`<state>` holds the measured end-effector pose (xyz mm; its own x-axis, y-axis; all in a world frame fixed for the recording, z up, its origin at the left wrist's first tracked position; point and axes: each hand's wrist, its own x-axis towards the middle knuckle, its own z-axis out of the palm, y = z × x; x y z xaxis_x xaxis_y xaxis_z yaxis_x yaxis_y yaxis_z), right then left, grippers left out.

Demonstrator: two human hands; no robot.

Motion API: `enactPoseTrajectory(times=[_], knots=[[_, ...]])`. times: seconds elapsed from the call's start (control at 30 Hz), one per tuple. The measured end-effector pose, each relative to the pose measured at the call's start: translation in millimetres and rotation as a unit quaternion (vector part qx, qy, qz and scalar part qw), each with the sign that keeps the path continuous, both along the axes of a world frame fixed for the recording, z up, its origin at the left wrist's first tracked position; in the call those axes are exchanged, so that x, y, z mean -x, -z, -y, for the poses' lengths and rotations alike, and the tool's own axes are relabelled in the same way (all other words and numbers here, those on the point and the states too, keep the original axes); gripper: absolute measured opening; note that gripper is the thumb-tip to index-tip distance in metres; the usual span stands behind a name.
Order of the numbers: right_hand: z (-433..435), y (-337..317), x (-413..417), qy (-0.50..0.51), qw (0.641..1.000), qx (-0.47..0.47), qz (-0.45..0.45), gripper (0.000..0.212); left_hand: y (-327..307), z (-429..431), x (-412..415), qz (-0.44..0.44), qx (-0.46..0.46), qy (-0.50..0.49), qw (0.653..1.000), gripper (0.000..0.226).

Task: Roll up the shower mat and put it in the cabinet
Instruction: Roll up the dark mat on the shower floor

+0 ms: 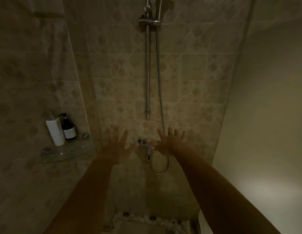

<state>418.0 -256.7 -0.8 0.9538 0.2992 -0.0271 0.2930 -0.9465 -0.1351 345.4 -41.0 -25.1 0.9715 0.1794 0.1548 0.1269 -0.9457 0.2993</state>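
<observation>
I stand in a dim tiled shower stall. My left hand (116,145) and my right hand (169,143) are stretched out in front of me with fingers spread, holding nothing, in front of the tap (146,145) on the far wall. At the bottom edge of the view lies the shower mat (146,224) flat on the floor, pale with a pebbled border; only its far part shows. No cabinet is in view.
A chrome shower rail (147,68) and hose (159,81) run up the far wall. A glass corner shelf (69,152) at left holds a white bottle (55,132) and a dark pump bottle (68,128). A plain wall (264,115) closes the right side.
</observation>
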Motion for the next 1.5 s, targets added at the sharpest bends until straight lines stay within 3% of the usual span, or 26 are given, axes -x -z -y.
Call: enactPoseTrajectory(times=[0.17,0.27,0.37,0.47,0.53,0.63,0.67,0.73,0.87,1.03,1.27,1.33,1.37,1.43,1.47,1.5], knots=[[-36.1,12.0,-59.4,-0.046,0.999,-0.022,-0.02,0.099,3.1,-19.9,-45.0,-0.031,-0.017,-0.057,0.998,0.084],[-81.9,8.9,-102.0,-0.102,0.992,-0.074,-0.016,0.095,7.6,-51.3,-68.2,0.0,-0.033,-0.119,0.992,0.092],[-139.4,14.6,-129.1,-0.149,0.984,-0.087,0.053,0.09,1.0,-90.1,-84.7,-0.013,-0.074,-0.179,0.981,0.108],[-195.2,25.5,-149.6,-0.21,0.962,-0.09,0.15,0.081,1.0,-136.5,-100.1,-0.018,-0.052,-0.229,0.972,0.093],[-227.0,21.2,-162.2,-0.261,0.956,-0.079,0.106,0.084,-2.1,-162.3,-98.1,0.002,-0.044,-0.247,0.968,0.085],[-279.1,18.3,-168.2,-0.308,0.946,-0.076,0.068,0.084,-3.7,-191.8,-83.9,0.088,-0.131,-0.233,0.96,0.079],[-295.1,16.5,-167.4,-0.315,0.944,-0.088,0.049,0.085,-5.7,-199.9,-75.9,0.07,-0.094,-0.265,0.957,0.084],[-334.2,9.1,-158.4,-0.356,0.929,-0.104,0.0,0.088,1.0,-227.0,-54.6,0.033,-0.017,-0.365,0.93,0.095],[-410.9,-9.9,-115.8,-0.453,0.888,-0.06,-0.044,0.097,8.5,-275.2,5.8,-0.001,-0.012,-0.469,0.883,0.09],[-478.4,-5.1,-32.3,-0.57,0.819,-0.043,-0.054,0.099,11.8,-302.4,98.1,-0.013,-0.022,-0.584,0.811,0.112],[-536.7,3.0,90.5,-0.693,0.718,0.004,-0.067,0.092,15.4,-292.7,216.6,-0.057,-0.013,-0.718,0.693,0.105],[-549.3,3.6,139.0,-0.72,0.687,0.065,-0.073,0.095,21.5,-280.9,251.5,-0.059,0.006,-0.761,0.645,0.104],[-548.6,1.0,144.3,-0.712,0.692,0.101,-0.064,0.095,20.5,-282.7,255.3,-0.06,0.013,-0.763,0.644,0.103],[-553.0,10.0,205.0,-0.769,0.613,0.177,-0.037,0.082,33.2,-257.9,291.9,-0.062,0.037,-0.81,0.582,0.104],[-551.6,10.1,208.1,-0.776,0.605,0.177,-0.023,0.079,33.9,-259.9,292.6,-0.069,0.038,-0.811,0.58,0.103],[-547.2,17.1,238.2,-0.795,0.582,0.17,-0.028,0.083,42.0,-244.6,314.5,-0.076,0.037,-0.83,0.551,0.102]])
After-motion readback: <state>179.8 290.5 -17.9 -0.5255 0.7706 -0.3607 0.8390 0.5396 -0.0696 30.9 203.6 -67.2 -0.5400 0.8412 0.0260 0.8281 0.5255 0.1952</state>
